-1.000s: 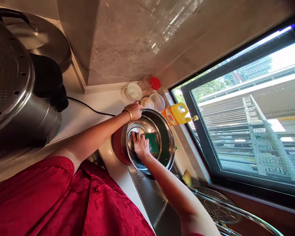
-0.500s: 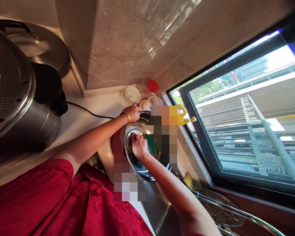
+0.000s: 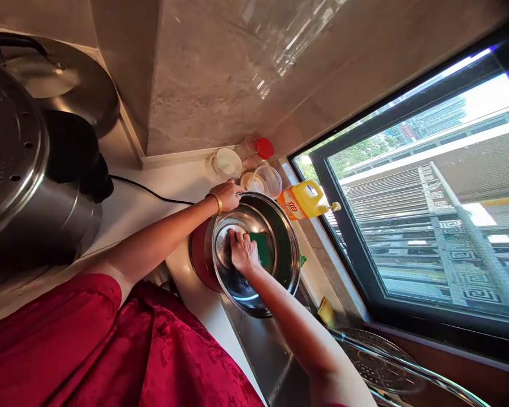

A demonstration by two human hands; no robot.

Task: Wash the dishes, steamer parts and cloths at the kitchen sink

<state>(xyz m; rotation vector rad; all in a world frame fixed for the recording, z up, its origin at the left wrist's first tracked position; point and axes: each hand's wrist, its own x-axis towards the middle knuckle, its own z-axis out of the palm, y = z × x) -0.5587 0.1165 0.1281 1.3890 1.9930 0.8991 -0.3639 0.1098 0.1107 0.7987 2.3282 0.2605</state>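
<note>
A shiny steel pot point(image 3: 286, 226) is tilted with its mouth toward me, over the edge between counter and sink. My left hand point(image 3: 229, 195) grips its upper left rim, fingers closed. Inside the pot is my right hand point(image 3: 244, 252), its fingers curled and pressed down at the left of the inner surface. Something dark shows by the fingertips, too small to name. Right beside that hand, a green scouring pad point(image 3: 261, 249) shows in the pot; whether the hand holds it is hidden.
Behind the pot stand a yellow detergent bottle point(image 3: 305, 200), clear plastic containers point(image 3: 268, 181) and a red lid point(image 3: 264, 148). A large steamer pot point(image 3: 68, 198) and a lid point(image 3: 80, 85) fill the left. A black cord point(image 3: 152, 195) crosses the counter. At lower right is a metal rack point(image 3: 428, 370).
My right hand has shifted slightly right inside the pot. White foam near its fingertips shows less now. My left hand stays on the rim.
</note>
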